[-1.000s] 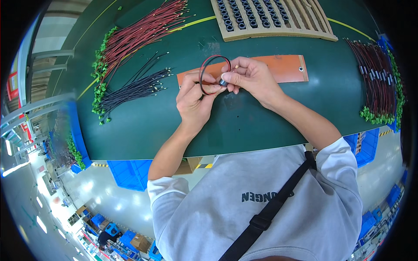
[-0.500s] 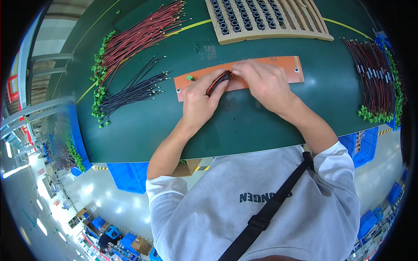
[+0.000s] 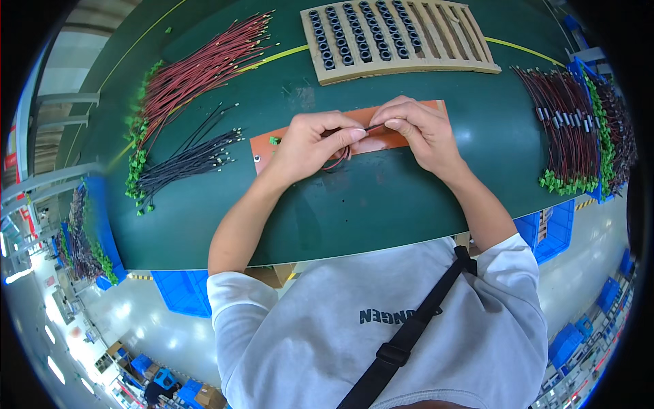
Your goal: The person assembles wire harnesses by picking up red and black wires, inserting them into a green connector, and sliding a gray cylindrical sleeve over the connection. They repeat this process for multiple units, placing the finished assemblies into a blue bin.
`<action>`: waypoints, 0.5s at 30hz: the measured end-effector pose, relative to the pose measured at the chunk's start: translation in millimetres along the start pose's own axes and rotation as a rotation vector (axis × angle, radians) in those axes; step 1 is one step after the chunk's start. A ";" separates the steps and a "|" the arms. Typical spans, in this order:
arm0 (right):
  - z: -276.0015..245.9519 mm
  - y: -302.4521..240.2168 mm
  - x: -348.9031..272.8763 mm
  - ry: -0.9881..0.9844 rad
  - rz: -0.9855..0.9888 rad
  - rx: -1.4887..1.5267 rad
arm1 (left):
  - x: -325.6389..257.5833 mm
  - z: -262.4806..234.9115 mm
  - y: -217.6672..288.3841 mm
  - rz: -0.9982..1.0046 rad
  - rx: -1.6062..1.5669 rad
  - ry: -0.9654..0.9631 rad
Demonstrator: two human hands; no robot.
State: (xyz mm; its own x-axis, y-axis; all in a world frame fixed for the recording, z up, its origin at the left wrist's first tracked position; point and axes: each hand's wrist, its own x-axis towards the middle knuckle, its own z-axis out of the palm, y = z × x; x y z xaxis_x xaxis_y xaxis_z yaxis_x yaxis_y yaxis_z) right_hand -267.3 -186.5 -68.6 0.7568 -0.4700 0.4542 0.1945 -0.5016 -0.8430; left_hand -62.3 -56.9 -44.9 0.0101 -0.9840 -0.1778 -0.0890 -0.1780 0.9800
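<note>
My left hand (image 3: 315,144) is closed on a red and black wire lead (image 3: 338,161), whose loop hangs below its fingers. A dark stretch of the lead runs across to my right hand (image 3: 426,135), which pinches its other end between thumb and fingers. The fingers hide the exact tip. Both hands are over an orange strip board (image 3: 390,140) with a screw at its left end. A small green connector (image 3: 274,140) sits on the board beside my left wrist.
Red wires (image 3: 204,65) and black wires (image 3: 194,160) with green connectors lie at left. A slatted tray (image 3: 409,67) holds rows of dark rings at the back. Finished-looking wire sets (image 3: 562,123) lie at right by a blue bin (image 3: 591,136). Blue crates (image 3: 182,290) stand below the table edge.
The bunched lead in my left hand is now drawn out between both hands, with a loop hanging down. My right hand has turned into a pinch. The whole view has shifted slightly.
</note>
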 end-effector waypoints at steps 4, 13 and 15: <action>13.9 -6.5 -1.9 0.114 0.241 0.115 | -5.4 11.7 -20.6 0.072 -0.040 0.132; 17.9 5.3 -4.6 0.065 0.356 0.167 | -9.1 21.8 -18.8 0.074 -0.130 0.128; 17.4 6.0 -5.4 0.044 0.375 0.149 | -9.6 22.6 -15.9 0.059 -0.160 0.137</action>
State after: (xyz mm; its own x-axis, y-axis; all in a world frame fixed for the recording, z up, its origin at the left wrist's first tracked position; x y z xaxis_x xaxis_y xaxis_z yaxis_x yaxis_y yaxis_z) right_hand -259.4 -174.4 -81.1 0.7660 -0.6322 0.1166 0.0011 -0.1801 -0.9836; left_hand -83.5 -44.6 -60.8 0.1457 -0.9824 -0.1171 0.0661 -0.1084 0.9919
